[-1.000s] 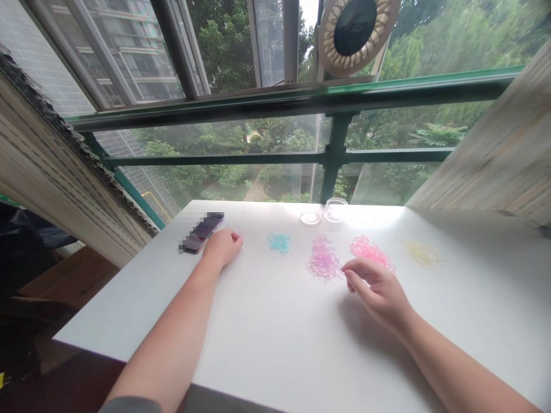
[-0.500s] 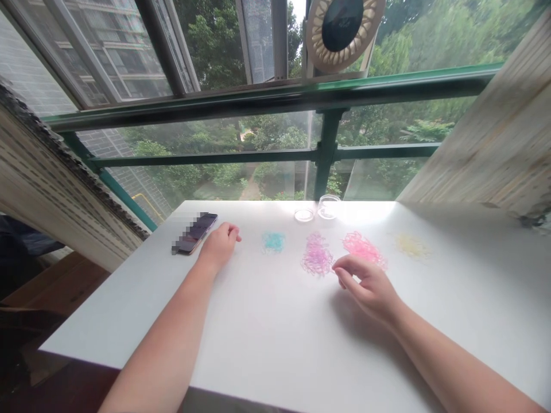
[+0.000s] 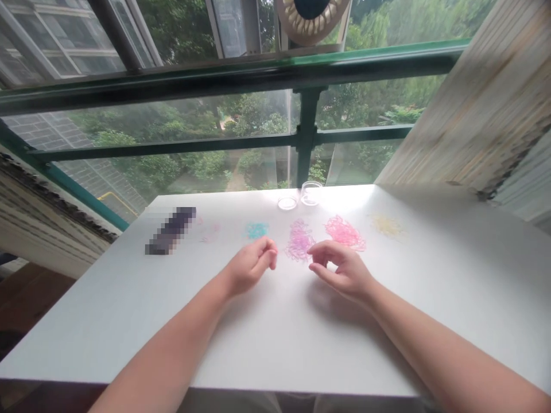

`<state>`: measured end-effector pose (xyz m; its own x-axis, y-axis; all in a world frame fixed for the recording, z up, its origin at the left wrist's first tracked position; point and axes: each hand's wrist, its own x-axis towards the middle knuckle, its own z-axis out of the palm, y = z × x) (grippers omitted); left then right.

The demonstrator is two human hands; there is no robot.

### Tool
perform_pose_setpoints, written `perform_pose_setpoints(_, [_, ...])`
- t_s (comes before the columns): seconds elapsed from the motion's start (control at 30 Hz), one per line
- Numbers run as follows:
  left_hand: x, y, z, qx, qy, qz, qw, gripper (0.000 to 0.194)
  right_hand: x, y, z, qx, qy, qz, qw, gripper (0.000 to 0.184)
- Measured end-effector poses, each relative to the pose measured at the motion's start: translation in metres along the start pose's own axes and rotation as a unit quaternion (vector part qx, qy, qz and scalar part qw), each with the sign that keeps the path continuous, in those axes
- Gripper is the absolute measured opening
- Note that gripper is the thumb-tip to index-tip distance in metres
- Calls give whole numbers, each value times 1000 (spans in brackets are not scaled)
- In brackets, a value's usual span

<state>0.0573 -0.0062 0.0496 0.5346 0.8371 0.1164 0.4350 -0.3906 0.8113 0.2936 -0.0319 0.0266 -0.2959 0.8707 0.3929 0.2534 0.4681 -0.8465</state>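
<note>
My left hand (image 3: 253,264) is held over the table with its fingers curled together, left of a pile of purple rubber bands (image 3: 300,241). Whatever may be between those fingertips is hidden. At the near right of the same pile, my right hand (image 3: 342,269) has its thumb and forefinger slightly apart, with nothing visible between them. A small teal pile of rubber bands (image 3: 257,230) lies just beyond my left hand. Pink rubber bands (image 3: 344,232) are heaped behind my right hand, and a thin spread of yellow ones (image 3: 387,225) lies farther right. A few pale purple bands (image 3: 210,230) are scattered at the left.
A clear round tub (image 3: 311,194) and its clear lid (image 3: 287,203) stand by the far edge of the white table (image 3: 267,344). At the left lies a phone (image 3: 172,229), blurred out. Green railing (image 3: 241,77) and a window are behind, with curtains on both sides.
My left hand has moved right from beside the phone toward the purple pile. The pale purple bands at the left now show. My right thumb and forefinger have parted a little; the view has shifted.
</note>
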Motion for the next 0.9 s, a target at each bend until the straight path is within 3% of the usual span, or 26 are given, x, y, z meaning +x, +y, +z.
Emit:
perform_pose_setpoints(0.13, [-1, 18, 32, -166, -100, -7, 981, 25, -1, -7, 1, 85, -28, -16, 996, 21])
perform_pose_setpoints(0.27, [0, 17, 38, -238, -131, -36, 962, 28, -3, -11, 1, 111, -33, -26, 993, 18])
perform_pose_setpoints(0.47, [1, 15, 38, -285, -151, -62, 945, 26, -3, -13, 2, 32, -55, -41, 997, 3])
perform_pose_setpoints(0.67, [1, 16, 38, -295, -144, -91, 940, 26, -3, -13, 1, 14, -50, -50, 997, 5])
perform_pose_setpoints(0.9, [2, 8, 37, -313, -122, -69, 939, 20, -4, -12, 1, 5, -23, -44, 999, 4])
